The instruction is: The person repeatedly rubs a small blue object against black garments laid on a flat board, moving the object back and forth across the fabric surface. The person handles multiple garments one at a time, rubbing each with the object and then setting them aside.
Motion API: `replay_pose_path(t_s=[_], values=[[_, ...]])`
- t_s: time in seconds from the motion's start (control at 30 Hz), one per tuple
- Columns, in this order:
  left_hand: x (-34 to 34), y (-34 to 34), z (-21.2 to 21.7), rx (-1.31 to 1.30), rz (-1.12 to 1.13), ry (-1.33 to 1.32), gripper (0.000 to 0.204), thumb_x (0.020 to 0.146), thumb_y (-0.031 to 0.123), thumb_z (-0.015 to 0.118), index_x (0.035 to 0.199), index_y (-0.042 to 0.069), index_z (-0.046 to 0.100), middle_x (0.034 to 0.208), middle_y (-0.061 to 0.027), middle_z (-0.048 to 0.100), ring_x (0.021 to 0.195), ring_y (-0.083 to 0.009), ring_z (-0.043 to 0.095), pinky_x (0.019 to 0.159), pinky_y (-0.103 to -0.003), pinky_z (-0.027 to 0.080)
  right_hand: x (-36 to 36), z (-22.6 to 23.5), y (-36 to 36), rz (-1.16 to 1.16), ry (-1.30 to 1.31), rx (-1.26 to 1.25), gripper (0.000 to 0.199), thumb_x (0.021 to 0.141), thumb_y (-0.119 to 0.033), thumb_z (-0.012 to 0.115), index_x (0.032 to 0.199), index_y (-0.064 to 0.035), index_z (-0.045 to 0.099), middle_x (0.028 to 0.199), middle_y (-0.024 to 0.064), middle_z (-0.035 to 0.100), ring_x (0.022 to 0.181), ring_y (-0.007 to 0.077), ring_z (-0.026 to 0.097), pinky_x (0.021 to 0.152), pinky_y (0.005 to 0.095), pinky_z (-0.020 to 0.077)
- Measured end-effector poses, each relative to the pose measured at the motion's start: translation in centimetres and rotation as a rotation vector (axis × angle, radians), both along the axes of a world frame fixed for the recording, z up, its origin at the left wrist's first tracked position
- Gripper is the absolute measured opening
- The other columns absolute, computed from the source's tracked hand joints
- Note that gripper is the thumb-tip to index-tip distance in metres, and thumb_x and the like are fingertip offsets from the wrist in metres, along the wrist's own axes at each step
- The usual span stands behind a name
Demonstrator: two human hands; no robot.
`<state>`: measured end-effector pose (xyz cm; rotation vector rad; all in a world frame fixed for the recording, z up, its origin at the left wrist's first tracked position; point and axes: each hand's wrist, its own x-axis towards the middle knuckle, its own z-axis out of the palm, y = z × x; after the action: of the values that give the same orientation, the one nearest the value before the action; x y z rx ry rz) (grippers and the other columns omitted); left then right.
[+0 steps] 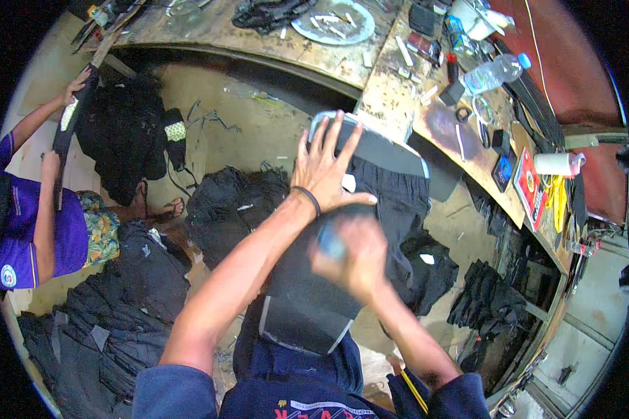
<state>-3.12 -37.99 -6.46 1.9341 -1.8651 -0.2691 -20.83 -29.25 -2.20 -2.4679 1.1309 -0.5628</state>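
Across lap: dark board [314, 293], black garment [391, 202] over it, long axis away from me. Left hand [326, 166] splayed flat on far end; right hand [348, 255], nearer, blurred, fist closed on small blue object [330, 242].

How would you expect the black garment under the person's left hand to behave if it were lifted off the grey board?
The black garment would probably flop: it already hangs in folds over the grey board. It looks light for its size. It likely slides easily, since the left hand presses flat on it while the blurred right hand works.
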Motion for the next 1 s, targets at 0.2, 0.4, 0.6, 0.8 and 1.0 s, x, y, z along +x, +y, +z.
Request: replay_pose_path(t_s=[0.2, 0.4, 0.6, 0.8, 1.0], values=[[-0.2, 0.1, -0.3, -0.018, 0.004, -0.010, 0.148, 0.058, 0.093, 0.079, 0.176, 0.023, 0.023, 0.180, -0.0239, 0.019, 0.164, -0.0466, 0.021, 0.127, -0.070, 0.020, -2.1, 0.5, 4.8, 0.045, -0.120, 0.149, 0.046, 0.069, -0.034, 0.096, 0.097, -0.0090, 0.070, 0.085, 0.0113, 0.062, 0.087, 0.0323, 0.062, 0.076, 0.0458, 0.0513], [-0.4, 0.2, -0.1, -0.035, 0.019, -0.026, 0.139, 0.061, 0.093, 0.079, 0.173, 0.023, 0.034, 0.178, -0.0225, 0.024, 0.162, -0.0462, 0.025, 0.127, -0.070, 0.020, -2.2, 1.1, 1.1, -0.169, -0.059, -0.166, 0.050, 0.066, -0.030, 0.097, 0.102, -0.0090, 0.070, 0.088, 0.0134, 0.067, 0.083, 0.0327, 0.064, 0.076, 0.0452, 0.0539], [-0.3, 0.4, -1.0, -0.103, 0.004, 0.013, 0.136, 0.063, 0.095, 0.075, 0.171, 0.023, 0.037, 0.176, -0.0226, 0.029, 0.162, -0.0459, 0.025, 0.128, -0.070, 0.018, -2.1, 2.7, 3.8, -0.007, -0.072, 0.173, 0.044, 0.072, -0.036, 0.096, 0.095, -0.0075, 0.071, 0.091, 0.0118, 0.065, 0.085, 0.0332, 0.062, 0.076, 0.0472, 0.0527], [-0.2, 0.4, -1.2, -0.064, -0.003, 0.013, 0.134, 0.063, 0.097, 0.073, 0.170, 0.022, 0.040, 0.175, -0.0203, 0.030, 0.162, -0.0452, 0.024, 0.126, -0.072, 0.018, 1.6, 0.8, 7.6, -0.166, 0.042, 0.012, 0.047, 0.070, -0.039, 0.096, 0.097, -0.0077, 0.073, 0.090, 0.0128, 0.064, 0.085, 0.0328, 0.063, 0.076, 0.0466, 0.0518], [0.7, 1.7, 0.3, -0.360, -0.085, 0.192, 0.123, 0.069, 0.085, 0.081, 0.164, 0.017, 0.046, 0.171, -0.0223, 0.035, 0.160, -0.0434, 0.030, 0.126, -0.068, 0.023, -6.1, 2.9, 1.0, -0.755, -0.471, 0.278, 0.081, 0.089, -0.040, 0.081, 0.150, 0.0068, 0.057, 0.141, 0.0304, 0.065, 0.123, 0.0408, 0.067, 0.107, 0.0438, 0.0516]])
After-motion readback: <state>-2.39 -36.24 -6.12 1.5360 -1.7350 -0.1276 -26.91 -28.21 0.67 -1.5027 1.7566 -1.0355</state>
